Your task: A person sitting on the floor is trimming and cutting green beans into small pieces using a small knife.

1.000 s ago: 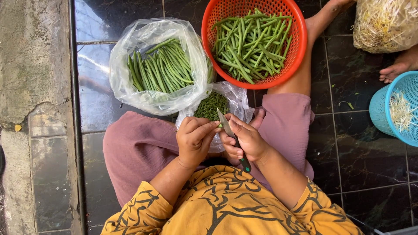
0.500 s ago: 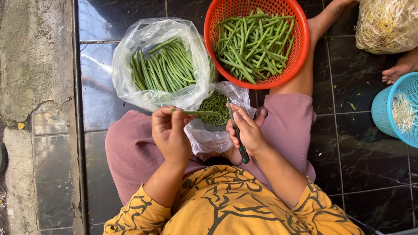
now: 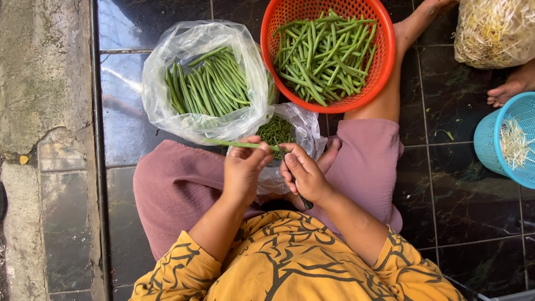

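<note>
1. Dark glossy floor tiles (image 3: 457,184) fill the head view, with a rough concrete strip (image 3: 39,111) down the left side. The person sits on the floor in pinkish trousers and a yellow patterned top.
2. Left hand (image 3: 242,170) is pinching one long green bean (image 3: 234,144), which lies level and sticks out past the fingers to the left, just under the big clear bag (image 3: 203,83) of whole beans.
3. Right hand (image 3: 304,173) is curled around a small knife (image 3: 290,173), blade tip up near the bean's right end. I can't tell if it's touching.
4. Just above both hands sits a small bag of chopped bits (image 3: 278,131).
5. Orange basket (image 3: 329,53) of beans rests by the right knee; a blue basket (image 3: 507,145) sits well apart on the right.
</note>
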